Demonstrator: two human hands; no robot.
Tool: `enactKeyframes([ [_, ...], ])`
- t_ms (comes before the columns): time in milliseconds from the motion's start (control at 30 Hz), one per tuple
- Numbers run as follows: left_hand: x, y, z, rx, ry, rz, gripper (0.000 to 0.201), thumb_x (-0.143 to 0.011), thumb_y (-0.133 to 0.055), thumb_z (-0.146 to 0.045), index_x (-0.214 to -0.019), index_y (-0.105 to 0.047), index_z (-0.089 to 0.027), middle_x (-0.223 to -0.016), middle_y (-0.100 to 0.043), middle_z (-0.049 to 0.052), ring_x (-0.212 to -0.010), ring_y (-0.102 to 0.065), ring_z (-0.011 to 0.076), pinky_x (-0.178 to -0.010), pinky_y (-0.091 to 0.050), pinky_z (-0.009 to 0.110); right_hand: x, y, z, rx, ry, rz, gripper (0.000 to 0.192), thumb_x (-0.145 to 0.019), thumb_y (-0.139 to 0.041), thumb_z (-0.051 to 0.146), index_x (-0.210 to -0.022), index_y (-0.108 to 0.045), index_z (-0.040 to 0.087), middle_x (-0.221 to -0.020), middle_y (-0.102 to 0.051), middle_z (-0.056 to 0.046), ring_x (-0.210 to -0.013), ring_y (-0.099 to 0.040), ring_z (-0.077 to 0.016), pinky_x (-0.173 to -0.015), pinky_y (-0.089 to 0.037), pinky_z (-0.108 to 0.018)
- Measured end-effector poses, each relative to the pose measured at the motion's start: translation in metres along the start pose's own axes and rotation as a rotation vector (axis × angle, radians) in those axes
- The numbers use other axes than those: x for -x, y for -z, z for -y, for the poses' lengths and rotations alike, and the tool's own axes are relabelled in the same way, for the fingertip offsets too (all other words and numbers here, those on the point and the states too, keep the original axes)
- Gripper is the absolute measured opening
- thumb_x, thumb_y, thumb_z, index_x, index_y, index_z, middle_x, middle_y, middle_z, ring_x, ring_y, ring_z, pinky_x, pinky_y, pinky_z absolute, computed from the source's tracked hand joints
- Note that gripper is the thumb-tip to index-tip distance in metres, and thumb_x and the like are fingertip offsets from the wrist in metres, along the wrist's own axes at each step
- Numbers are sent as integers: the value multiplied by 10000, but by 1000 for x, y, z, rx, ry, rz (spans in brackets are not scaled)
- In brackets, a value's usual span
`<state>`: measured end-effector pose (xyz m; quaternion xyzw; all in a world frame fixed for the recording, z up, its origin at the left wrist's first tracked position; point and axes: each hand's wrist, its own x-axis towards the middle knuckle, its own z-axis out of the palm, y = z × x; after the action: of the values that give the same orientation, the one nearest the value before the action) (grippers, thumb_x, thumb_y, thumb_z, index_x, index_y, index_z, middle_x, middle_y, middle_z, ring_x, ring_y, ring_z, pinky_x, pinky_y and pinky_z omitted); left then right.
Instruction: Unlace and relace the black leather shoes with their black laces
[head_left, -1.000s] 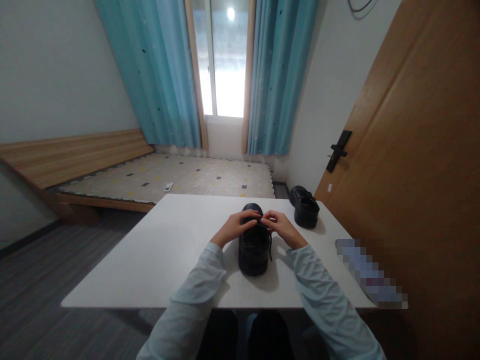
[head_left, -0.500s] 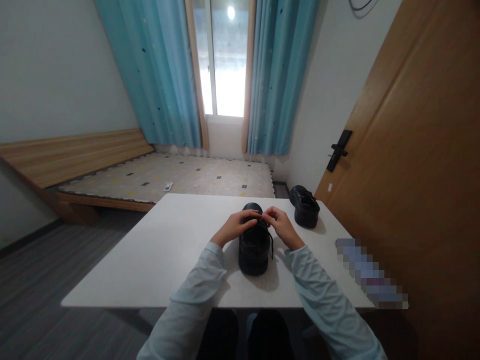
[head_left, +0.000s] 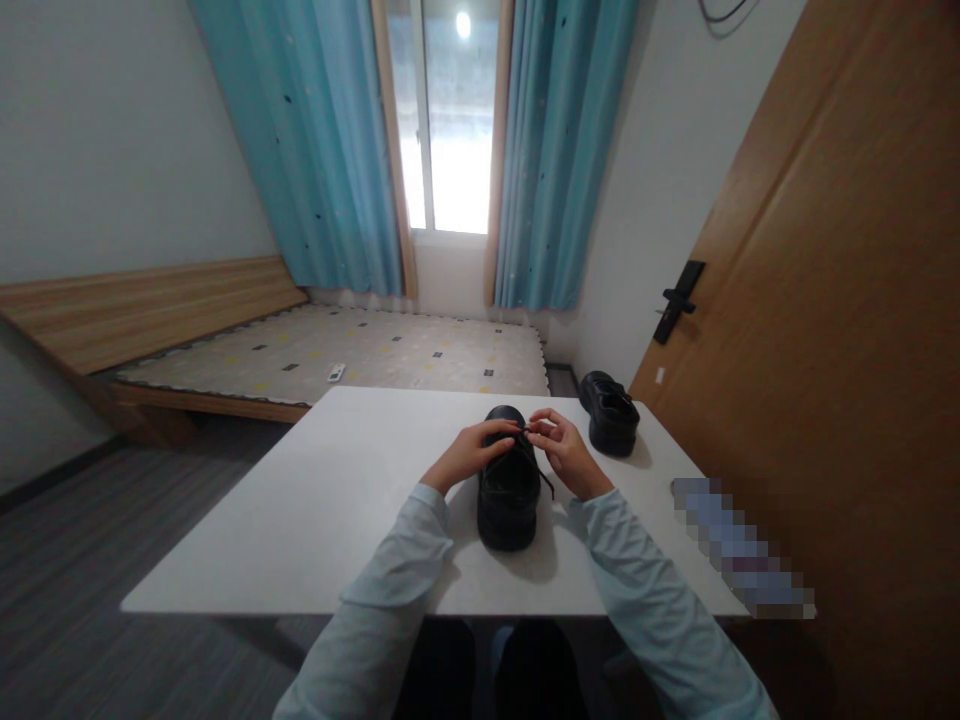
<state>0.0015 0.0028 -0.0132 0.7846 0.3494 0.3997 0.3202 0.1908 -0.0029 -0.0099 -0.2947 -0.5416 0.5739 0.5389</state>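
A black shoe (head_left: 508, 490) stands on the white table (head_left: 337, 500), a little right of the middle and nearer the front edge than the back, its toe pointing to the back edge and its heel toward the person. No brand mark or writing can be read on it; the leather is too dark and small to tell. The opening of the shoe is turned up, and what is inside it cannot be made out.

The left hand (head_left: 471, 452) lies over the left side of the shoe's upper, fingers bent and close together, their tips touching the lacing. The right hand (head_left: 564, 450) is just beside the shoe's right side, thumb and forefinger pinched together on a thin black lace (head_left: 541, 474), which runs down from the fingers along the shoe's right flank. The two hands' fingertips nearly meet above the tongue.

A second black shoe (head_left: 609, 412) sits at the table's back right corner, well apart from the first. A blurred patch (head_left: 739, 545) covers something at the right edge. Beyond the table are a bed (head_left: 337, 352), blue curtains (head_left: 555, 150) and a wooden door (head_left: 825, 300).
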Motion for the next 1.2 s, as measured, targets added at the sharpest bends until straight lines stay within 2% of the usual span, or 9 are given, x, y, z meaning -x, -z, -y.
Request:
enactKeyframes([
  [300, 0, 0, 1, -4, 19, 0, 339, -821, -566, -385, -1082, -655, -186, -1186, -645, 73, -1128, -569, 225, -1017, -402, 356, 1, 0, 1, -184, 20, -3, 324, -633, -759, 188, -879, -553, 227, -807, -672, 10, -748, -649, -145, -763, -505, -295],
  [467, 1, 0, 1, 3, 14, -2, 346, -817, -568, -385, -1074, -653, -169, -1168, -652, 83, -1109, -578, 231, -1009, -406, 350, 1, 2, 4, -230, 30, -32, 327, -649, -740, 162, -909, -554, 231, -930, -685, -10, -600, -604, -100, -696, -538, -302],
  [533, 1, 1, 1, 8, 13, -3, 336, -816, -569, -383, -1067, -654, -176, -1159, -657, 77, -1102, -581, 231, -1004, -409, 351, 1, 2, 5, -218, 35, -40, 336, -648, -736, 152, -923, -559, 230, -984, -689, -24, -527, -555, -75, -614, -537, -279],
  [633, 1, 1, 0, 12, 10, 0, 327, -817, -571, -373, -1063, -653, -174, -1157, -658, 78, -1095, -584, 230, -1002, -411, 355, 2, 0, 7, -188, 37, -59, 310, -657, -730, 162, -916, -570, 221, -984, -699, -30, -417, -453, -36, -428, -451, -209],
  [700, 1, 1, 0, 7, 10, 2, 326, -817, -571, -370, -1063, -653, -171, -1161, -657, 81, -1092, -586, 231, -1001, -410, 358, 3, -1, 8, -176, 41, -65, 288, -666, -726, 171, -907, -576, 213, -968, -705, -33, -386, -408, -19, -368, -382, -181],
  [933, 1, 2, -3, -15, 12, 14, 328, -826, -560, -367, -1075, -649, -174, -1149, -663, 72, -1098, -584, 218, -999, -407, 333, 4, -4, 9, -149, 58, -31, 369, -674, -728, 204, -1007, -570, 219, -1070, -685, -72, -427, -473, -40, -324, -283, -165],
  [1033, 1, 2, -3, -3, 7, 17, 332, -825, -561, -367, -1074, -649, -166, -1153, -661, 78, -1101, -583, 217, -999, -406, 325, 5, -4, 9, -140, 76, -13, 361, -691, -717, 205, -1022, -576, 226, -1105, -675, -76, -453, -475, -44, -369, -350, -180],
  [1133, 1, 2, -1, 6, 13, 12, 331, -822, -567, -368, -1074, -649, -170, -1154, -660, 76, -1101, -583, 216, -1000, -408, 326, 4, -1, 9, -136, 128, -12, 360, -699, -712, 193, -1033, -585, 236, -1131, -669, -68, -574, -545, -73, -550, -482, -229],
  [1200, 2, 2, 0, 3, 21, 8, 338, -818, -573, -368, -1079, -647, -168, -1160, -658, 79, -1103, -583, 218, -1003, -409, 332, 2, 4, 9, -93, 154, -27, 345, -708, -706, 191, -1031, -593, 238, -1099, -684, -57, -628, -573, -86, -671, -514, -272],
])
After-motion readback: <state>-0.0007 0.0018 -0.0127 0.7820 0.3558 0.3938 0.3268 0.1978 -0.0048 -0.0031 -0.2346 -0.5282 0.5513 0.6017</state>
